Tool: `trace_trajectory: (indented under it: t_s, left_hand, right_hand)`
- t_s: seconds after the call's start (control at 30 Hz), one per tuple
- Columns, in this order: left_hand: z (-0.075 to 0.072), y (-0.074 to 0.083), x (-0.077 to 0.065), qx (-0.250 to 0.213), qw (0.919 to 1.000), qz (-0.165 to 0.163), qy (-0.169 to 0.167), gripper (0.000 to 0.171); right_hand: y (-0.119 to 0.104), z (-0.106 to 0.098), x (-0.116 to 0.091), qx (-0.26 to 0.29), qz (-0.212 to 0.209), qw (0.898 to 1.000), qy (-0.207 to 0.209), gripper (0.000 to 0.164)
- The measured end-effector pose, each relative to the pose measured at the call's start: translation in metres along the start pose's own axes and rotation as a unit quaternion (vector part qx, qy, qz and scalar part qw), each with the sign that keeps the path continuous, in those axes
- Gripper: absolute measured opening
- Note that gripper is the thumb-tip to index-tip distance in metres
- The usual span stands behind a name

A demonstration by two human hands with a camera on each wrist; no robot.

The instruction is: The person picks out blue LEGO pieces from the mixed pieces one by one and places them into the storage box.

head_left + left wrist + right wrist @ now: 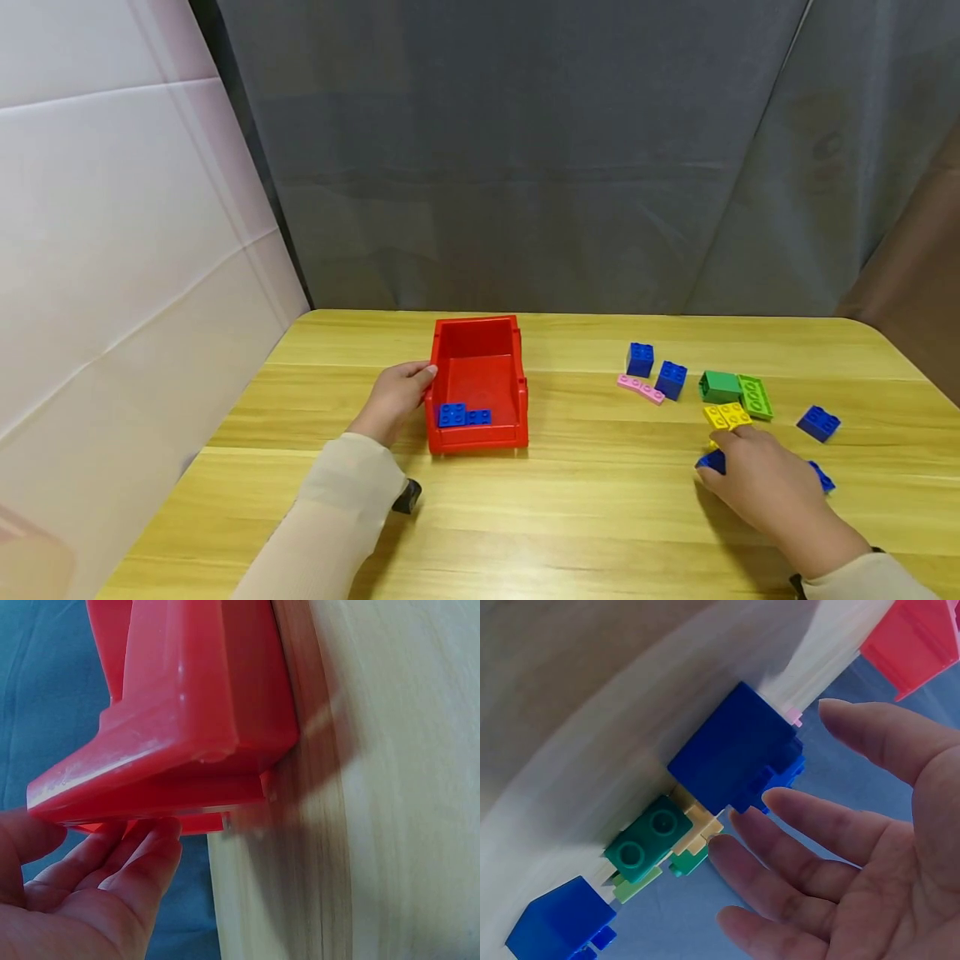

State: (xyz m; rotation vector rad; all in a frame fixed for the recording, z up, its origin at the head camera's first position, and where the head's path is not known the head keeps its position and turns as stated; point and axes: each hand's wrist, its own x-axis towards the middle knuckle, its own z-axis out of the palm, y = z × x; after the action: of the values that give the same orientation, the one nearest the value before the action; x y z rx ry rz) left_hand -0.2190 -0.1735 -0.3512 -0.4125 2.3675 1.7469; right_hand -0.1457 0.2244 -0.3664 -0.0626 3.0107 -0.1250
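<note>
A red plastic bin (pixel 480 438) stands on the table left of centre, with two blue bricks (pixel 452 415) near its front. My left hand (pixel 393 400) holds the bin's left rim; in the left wrist view the thumb lies on one side of the red edge and the fingers (pixel 154 859) curl under it. Over on the right, my right hand (pixel 772 485) reaches over a blue brick (pixel 711 462), beside a yellow brick (pixel 726 415). Seen from the right wrist, its thumb and fingers (pixel 825 832) are spread, fingertips close to the large blue brick (pixel 731 754).
Farther back lie two blue bricks (pixel 671 380), pink bricks (pixel 641 389), a dark green brick (pixel 720 387) and a light green one (pixel 755 397). More blue bricks (pixel 819 423) lie right of my right hand. A dark curtain (pixel 510 167) hangs behind the table.
</note>
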Motion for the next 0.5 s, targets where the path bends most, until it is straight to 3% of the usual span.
trace_trajectory:
  t_s: [0.5]
  left_hand:
    - [0.0003, -0.0006, 0.0011, -0.008, 0.9999, -0.009, 0.000, 0.045]
  right_hand:
    - [0.0040, 0.0035, 0.0025, -0.005, 0.001, 1.000, -0.014, 0.054]
